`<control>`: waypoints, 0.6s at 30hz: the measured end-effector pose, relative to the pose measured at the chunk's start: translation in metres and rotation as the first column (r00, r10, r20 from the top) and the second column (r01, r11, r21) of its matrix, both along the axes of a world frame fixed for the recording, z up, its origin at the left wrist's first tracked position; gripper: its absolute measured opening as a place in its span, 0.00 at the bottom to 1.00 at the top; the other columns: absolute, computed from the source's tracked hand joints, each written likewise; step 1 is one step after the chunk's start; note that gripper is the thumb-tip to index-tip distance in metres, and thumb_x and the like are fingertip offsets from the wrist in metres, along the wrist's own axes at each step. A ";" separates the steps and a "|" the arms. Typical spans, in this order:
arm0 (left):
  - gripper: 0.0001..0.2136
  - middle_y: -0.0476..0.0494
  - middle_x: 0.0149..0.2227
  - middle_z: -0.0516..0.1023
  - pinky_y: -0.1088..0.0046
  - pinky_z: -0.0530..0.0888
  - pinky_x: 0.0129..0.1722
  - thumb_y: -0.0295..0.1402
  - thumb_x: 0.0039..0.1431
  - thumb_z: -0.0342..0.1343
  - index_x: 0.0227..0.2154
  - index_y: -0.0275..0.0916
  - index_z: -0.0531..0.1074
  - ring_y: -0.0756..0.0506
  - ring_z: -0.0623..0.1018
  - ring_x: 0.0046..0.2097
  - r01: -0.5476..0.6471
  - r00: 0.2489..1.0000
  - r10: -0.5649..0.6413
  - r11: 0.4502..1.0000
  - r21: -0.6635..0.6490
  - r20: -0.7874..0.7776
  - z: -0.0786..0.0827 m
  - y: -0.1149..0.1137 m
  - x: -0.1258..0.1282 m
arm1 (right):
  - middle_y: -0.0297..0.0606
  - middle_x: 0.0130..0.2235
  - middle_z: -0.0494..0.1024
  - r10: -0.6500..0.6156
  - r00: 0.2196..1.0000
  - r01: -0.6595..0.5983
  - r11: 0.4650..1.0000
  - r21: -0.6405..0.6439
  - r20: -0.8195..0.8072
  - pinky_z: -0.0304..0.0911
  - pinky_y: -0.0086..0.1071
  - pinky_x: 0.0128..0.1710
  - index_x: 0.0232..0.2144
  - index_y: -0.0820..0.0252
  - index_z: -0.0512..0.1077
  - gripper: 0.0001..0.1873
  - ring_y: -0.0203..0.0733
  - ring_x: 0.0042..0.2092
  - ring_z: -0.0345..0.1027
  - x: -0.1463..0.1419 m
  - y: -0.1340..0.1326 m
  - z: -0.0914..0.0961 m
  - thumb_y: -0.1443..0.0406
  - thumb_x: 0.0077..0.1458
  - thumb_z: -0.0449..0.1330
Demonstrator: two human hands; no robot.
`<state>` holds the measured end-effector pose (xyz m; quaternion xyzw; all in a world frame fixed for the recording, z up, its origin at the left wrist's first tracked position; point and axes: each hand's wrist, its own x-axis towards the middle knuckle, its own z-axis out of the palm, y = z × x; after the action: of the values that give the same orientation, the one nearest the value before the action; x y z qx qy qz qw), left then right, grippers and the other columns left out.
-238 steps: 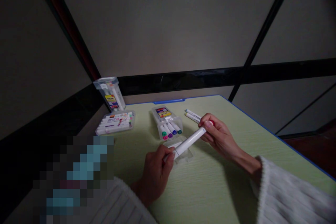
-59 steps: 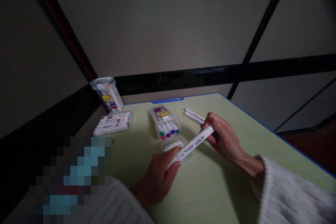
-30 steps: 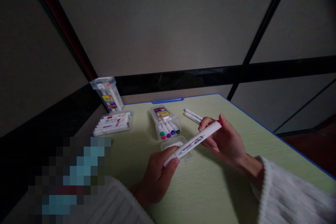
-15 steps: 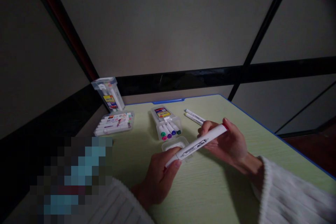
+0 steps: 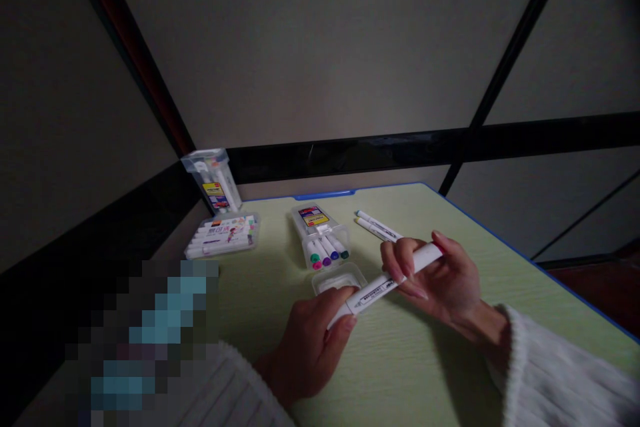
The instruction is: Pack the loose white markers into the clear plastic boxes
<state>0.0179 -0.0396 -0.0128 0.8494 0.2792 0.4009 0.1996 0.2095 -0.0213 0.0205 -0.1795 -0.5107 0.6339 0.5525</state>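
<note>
A white marker with a red end slants up to the right between my hands. My left hand pinches its lower end between thumb and fingers. Around its upper part, my right hand has curled its fingers, with the thumb at the red end. Just beyond the marker lies an open clear plastic marker case with several coloured marker ends showing at its mouth. Its clear lid rests in front, partly hidden by my left hand. Two more white markers, tipped blue and yellow, lie behind my right hand.
On the left of the pale green table, a flat case of markers lies in front of an upright closed case. A blue edge borders the table, with a wall behind. A pixelated patch covers the lower left.
My right fingers have curled over the top of the marker, where they were behind it before. The view has shifted slightly; the left hand keeps its pinch.
</note>
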 end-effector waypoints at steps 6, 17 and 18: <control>0.11 0.42 0.35 0.73 0.76 0.71 0.31 0.26 0.57 0.47 0.43 0.37 0.66 0.49 0.74 0.33 -0.225 0.974 0.222 0.967 0.120 0.040 -0.004 0.004 0.002 | 0.34 0.23 0.66 -0.093 0.994 0.094 0.996 0.009 -0.064 0.42 0.27 0.15 0.19 0.60 0.69 0.24 0.28 0.15 0.44 -0.001 0.000 -0.001 0.51 0.52 0.45; 0.16 0.38 0.44 0.72 0.77 0.73 0.35 0.20 0.55 0.46 0.46 0.37 0.64 0.48 0.75 0.42 -0.168 0.981 0.189 0.936 0.308 -0.039 -0.007 0.003 0.001 | 0.35 0.25 0.67 -0.315 0.946 0.318 0.948 0.027 -0.083 0.46 0.30 0.19 0.19 0.58 0.71 0.23 0.29 0.16 0.45 0.002 0.000 0.004 0.50 0.51 0.47; 0.15 0.38 0.44 0.72 0.77 0.73 0.36 0.21 0.55 0.46 0.45 0.37 0.64 0.47 0.75 0.43 -0.147 0.983 0.175 0.938 0.315 -0.061 -0.007 0.002 0.002 | 0.35 0.26 0.67 -0.311 0.946 0.316 0.948 0.038 -0.088 0.47 0.30 0.20 0.20 0.58 0.71 0.22 0.29 0.17 0.46 0.002 0.000 0.004 0.51 0.51 0.47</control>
<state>0.0196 -0.0374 -0.0197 0.8612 0.2901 0.4169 0.0183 0.2113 -0.0208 0.0243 -0.2182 -0.4692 0.5313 0.6709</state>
